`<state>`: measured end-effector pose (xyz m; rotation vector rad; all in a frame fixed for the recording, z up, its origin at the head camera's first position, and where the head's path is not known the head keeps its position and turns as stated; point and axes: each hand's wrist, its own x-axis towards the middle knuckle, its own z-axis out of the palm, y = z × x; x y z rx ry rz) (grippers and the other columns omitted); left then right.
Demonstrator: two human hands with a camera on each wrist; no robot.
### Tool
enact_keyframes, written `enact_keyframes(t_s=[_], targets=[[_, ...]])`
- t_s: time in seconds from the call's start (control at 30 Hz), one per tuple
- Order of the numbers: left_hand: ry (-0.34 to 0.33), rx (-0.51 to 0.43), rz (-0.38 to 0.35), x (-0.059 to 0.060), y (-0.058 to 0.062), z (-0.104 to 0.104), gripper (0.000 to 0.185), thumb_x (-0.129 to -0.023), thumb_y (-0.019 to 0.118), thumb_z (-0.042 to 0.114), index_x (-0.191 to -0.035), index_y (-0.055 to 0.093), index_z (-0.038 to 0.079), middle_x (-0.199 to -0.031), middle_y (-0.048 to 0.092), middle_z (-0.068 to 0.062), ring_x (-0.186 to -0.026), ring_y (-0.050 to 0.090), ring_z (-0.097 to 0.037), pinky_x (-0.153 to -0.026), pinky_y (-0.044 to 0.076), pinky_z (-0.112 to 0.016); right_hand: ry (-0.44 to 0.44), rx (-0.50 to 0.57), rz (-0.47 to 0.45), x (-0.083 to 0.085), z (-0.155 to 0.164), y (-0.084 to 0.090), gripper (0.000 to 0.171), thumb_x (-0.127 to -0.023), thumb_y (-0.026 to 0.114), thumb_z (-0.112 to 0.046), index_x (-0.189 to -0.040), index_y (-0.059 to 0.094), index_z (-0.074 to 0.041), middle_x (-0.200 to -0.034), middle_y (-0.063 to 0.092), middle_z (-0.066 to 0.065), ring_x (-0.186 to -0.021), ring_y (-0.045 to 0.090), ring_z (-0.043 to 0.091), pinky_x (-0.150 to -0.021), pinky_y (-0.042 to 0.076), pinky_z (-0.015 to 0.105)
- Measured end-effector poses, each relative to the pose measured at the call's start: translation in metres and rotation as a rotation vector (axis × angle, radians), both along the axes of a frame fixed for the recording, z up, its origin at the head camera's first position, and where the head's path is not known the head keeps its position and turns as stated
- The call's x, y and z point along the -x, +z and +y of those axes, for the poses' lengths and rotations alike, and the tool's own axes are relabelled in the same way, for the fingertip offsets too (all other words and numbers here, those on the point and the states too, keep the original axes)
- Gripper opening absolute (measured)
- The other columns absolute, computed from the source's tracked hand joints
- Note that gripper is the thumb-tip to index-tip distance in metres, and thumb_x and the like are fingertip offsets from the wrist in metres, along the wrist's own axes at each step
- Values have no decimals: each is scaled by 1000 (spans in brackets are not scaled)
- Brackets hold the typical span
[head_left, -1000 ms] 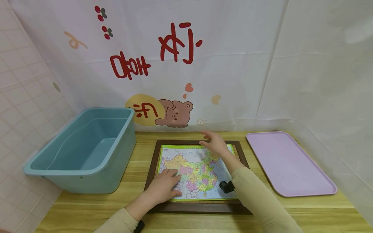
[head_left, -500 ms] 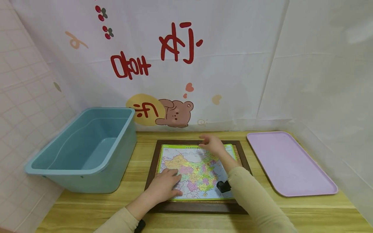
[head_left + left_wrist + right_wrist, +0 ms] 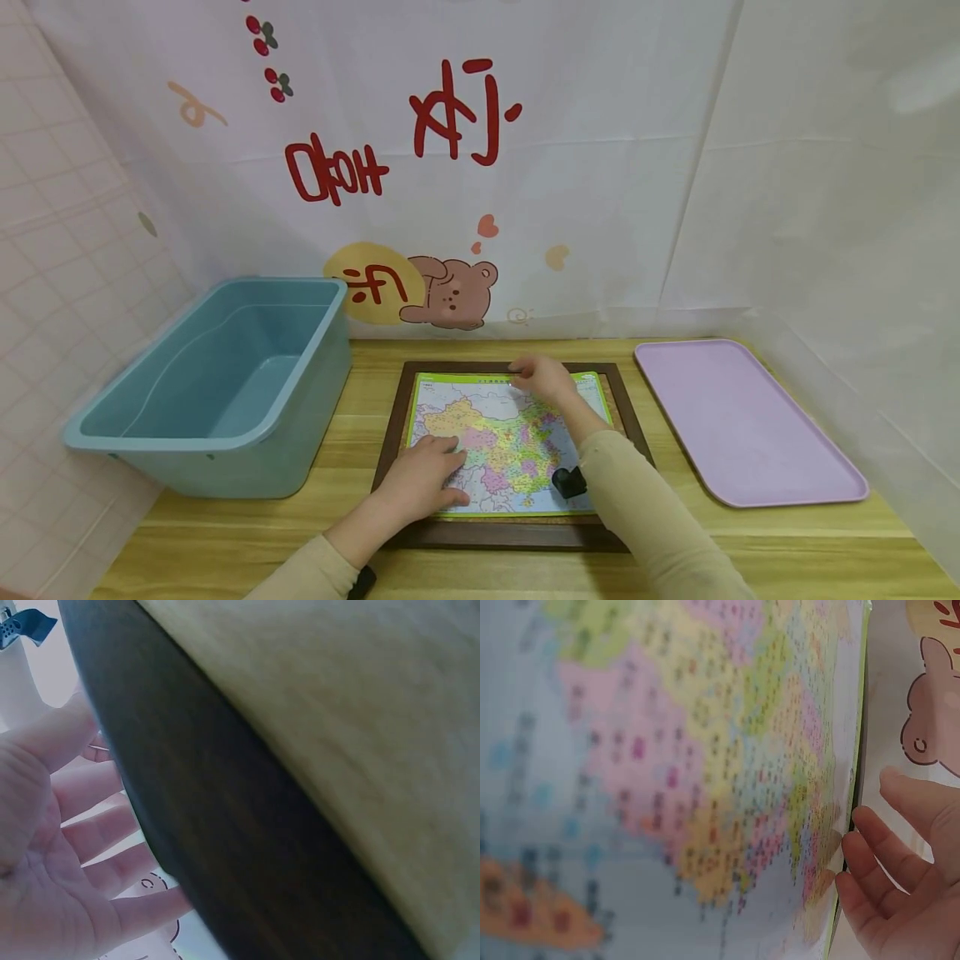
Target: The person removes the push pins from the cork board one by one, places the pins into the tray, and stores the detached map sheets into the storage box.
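Note:
A laminated map (image 3: 480, 417) with a green border lies inside a dark wooden frame (image 3: 517, 536) with a cork-coloured backing. My left hand (image 3: 423, 483) rests on the map's lower left with its fingers spread. In the left wrist view, the same hand (image 3: 52, 840) shows beyond the frame's dark edge (image 3: 187, 765). At the map's top edge, right of centre, is my right hand (image 3: 546, 379). In the right wrist view its fingers are slightly bent, with the thumb apart and the fingertips right at the map's edge. A small shiny spot shows by these fingertips in the head view.
A blue plastic tub (image 3: 300, 400) stands on the left of the wooden table (image 3: 352, 467). A lilac tray (image 3: 738, 425) lies on the right. White cloth (image 3: 600, 183) printed with a bear hangs behind the table. Black devices are strapped at both wrists.
My right hand has shifted a little left and lowered to the map's top edge, its fingers coming closer together. The left hand and the map have stayed put.

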<state>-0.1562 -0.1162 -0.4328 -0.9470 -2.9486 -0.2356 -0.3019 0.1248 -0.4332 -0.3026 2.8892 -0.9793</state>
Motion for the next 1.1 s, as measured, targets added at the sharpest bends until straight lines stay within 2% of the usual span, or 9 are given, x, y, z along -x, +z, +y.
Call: enact_keyframes(t_s=[0.27,1.1], targets=[[-2,7,11,0,2,1,60,-79,79,46,-120,71,2,-129,63,-18,-115,58,-35,-92,52,-44,-25,-32,-1,0,-3,0,26,-93,72,-23,-118,73,-16,-104,68,4,-93,63,24,-75,52,41],[-5,4,-2,1,2,3,60,-79,80,45,-119,71,2,-128,63,-18,-114,59,-35,-93,52,-43,-91,-79,6,3,-5,-10,16,-89,77,-26,-105,78,-24,-103,68,0,-93,62,22,-76,50,42]])
